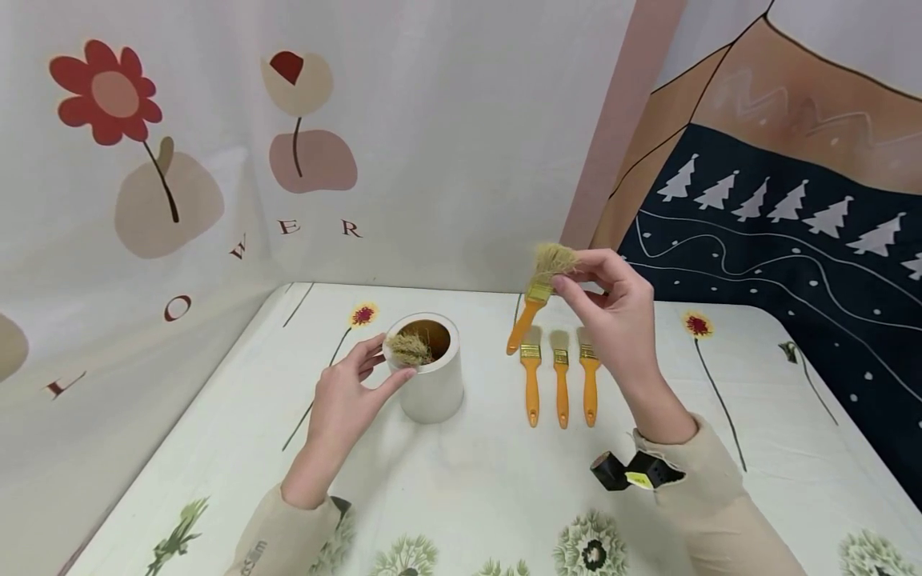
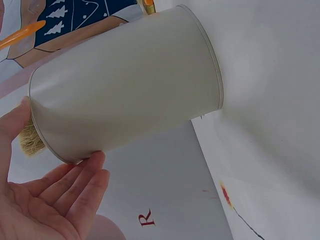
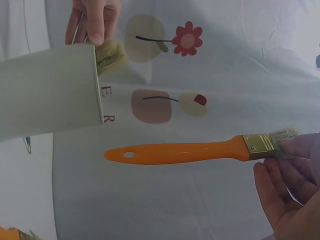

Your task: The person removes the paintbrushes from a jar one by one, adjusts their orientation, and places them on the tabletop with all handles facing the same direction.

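Note:
My right hand (image 1: 621, 316) pinches a paintbrush (image 1: 536, 292) near its bristles and metal ferrule. Its orange handle points down and to the left, above the table. My left hand (image 1: 344, 400) holds the rim of a white cylindrical canister (image 1: 434, 394), thumb on the near side and fingers on the far left. Inside the canister stands another brush, its bristles (image 1: 409, 349) showing at the mouth and its handle hidden. In the right wrist view, the held brush's handle (image 3: 185, 152) extends toward the canister (image 3: 50, 92), apart from it.
Three orange-handled brushes (image 1: 561, 384) lie side by side on the table, right of the canister, bristles pointing away. A flower-patterned white cloth (image 1: 490, 480) covers the table. Printed curtains (image 1: 461, 144) hang behind it. A black device (image 1: 637, 470) is strapped at the right wrist.

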`<state>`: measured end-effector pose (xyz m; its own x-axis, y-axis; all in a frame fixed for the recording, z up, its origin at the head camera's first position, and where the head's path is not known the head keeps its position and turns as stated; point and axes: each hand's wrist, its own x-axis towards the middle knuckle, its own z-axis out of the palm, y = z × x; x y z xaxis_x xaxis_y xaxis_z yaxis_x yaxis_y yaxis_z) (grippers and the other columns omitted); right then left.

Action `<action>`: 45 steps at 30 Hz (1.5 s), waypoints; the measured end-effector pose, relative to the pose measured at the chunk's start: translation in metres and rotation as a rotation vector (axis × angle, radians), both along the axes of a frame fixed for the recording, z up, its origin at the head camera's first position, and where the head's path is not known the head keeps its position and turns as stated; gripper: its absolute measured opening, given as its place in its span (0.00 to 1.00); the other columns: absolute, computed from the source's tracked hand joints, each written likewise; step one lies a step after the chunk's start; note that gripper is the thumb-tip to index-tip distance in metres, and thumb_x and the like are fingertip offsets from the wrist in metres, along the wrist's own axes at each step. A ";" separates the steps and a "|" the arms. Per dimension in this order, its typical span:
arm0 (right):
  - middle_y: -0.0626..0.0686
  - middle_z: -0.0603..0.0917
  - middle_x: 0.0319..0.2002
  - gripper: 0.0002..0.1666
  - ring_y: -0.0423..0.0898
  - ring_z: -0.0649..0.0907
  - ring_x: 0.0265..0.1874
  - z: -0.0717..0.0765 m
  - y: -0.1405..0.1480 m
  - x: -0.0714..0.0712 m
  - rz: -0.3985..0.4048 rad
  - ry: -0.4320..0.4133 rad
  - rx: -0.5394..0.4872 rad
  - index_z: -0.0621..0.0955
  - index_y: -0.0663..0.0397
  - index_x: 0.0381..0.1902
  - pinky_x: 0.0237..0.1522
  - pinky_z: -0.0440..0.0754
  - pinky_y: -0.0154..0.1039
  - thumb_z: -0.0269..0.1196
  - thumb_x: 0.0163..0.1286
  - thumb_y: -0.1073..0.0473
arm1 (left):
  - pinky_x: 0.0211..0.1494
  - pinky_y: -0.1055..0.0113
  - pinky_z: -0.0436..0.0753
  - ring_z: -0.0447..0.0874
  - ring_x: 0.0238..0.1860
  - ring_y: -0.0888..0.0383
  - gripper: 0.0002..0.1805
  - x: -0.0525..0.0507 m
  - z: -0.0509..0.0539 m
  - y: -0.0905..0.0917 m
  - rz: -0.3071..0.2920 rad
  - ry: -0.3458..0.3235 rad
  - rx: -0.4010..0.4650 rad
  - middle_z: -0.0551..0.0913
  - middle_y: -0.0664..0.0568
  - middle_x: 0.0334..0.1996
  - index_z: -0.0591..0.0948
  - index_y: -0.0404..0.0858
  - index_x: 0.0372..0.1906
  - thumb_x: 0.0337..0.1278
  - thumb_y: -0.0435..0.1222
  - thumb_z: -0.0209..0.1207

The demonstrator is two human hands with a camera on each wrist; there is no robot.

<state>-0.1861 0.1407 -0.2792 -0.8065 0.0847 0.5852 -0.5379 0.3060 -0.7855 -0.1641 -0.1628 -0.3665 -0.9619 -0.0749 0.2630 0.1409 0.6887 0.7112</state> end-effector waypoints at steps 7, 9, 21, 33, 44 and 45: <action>0.25 0.81 0.38 0.14 0.29 0.83 0.38 -0.008 0.017 -0.003 -0.068 -0.017 0.050 0.81 0.66 0.50 0.41 0.83 0.20 0.66 0.67 0.67 | 0.60 0.53 0.85 0.86 0.57 0.45 0.38 0.001 0.001 -0.001 -0.001 -0.009 -0.006 0.83 0.41 0.59 0.76 0.40 0.66 0.51 0.50 0.73; 0.25 0.81 0.38 0.14 0.28 0.83 0.38 -0.010 0.022 -0.004 -0.086 -0.023 0.065 0.81 0.66 0.50 0.41 0.83 0.19 0.65 0.68 0.66 | 0.59 0.52 0.85 0.86 0.57 0.45 0.38 0.001 0.001 -0.001 0.001 -0.010 -0.010 0.83 0.41 0.58 0.76 0.40 0.66 0.51 0.50 0.73; 0.28 0.81 0.35 0.14 0.27 0.83 0.38 -0.022 0.048 -0.014 -0.158 -0.108 0.058 0.80 0.66 0.49 0.40 0.84 0.20 0.64 0.70 0.63 | 0.59 0.52 0.85 0.86 0.56 0.44 0.37 0.000 0.000 -0.001 0.001 -0.001 -0.016 0.83 0.40 0.58 0.76 0.40 0.66 0.52 0.50 0.72; 0.28 0.80 0.33 0.13 0.26 0.82 0.36 -0.034 0.067 -0.023 -0.200 -0.159 0.079 0.79 0.64 0.48 0.38 0.83 0.19 0.65 0.70 0.61 | 0.60 0.53 0.85 0.86 0.57 0.45 0.38 0.000 0.001 -0.001 -0.004 -0.002 -0.009 0.83 0.41 0.59 0.75 0.40 0.66 0.51 0.50 0.73; 0.29 0.78 0.33 0.13 0.26 0.80 0.34 -0.048 0.084 -0.034 -0.235 -0.215 0.108 0.79 0.64 0.48 0.39 0.82 0.16 0.64 0.70 0.62 | 0.60 0.54 0.85 0.86 0.57 0.46 0.38 0.000 0.001 -0.001 -0.005 0.005 -0.006 0.83 0.41 0.59 0.76 0.39 0.66 0.50 0.49 0.73; 0.29 0.78 0.32 0.13 0.26 0.80 0.34 -0.049 0.086 -0.035 -0.241 -0.221 0.112 0.79 0.64 0.48 0.39 0.81 0.16 0.64 0.70 0.62 | 0.60 0.54 0.85 0.86 0.57 0.46 0.38 0.000 0.001 0.000 -0.004 0.004 -0.008 0.83 0.41 0.59 0.76 0.39 0.66 0.50 0.49 0.73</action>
<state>-0.2208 0.2263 -0.3286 -0.8792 0.2334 0.4153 -0.2603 0.4948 -0.8291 -0.1640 -0.1633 -0.3658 -0.9611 -0.0691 0.2676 0.1465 0.6937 0.7052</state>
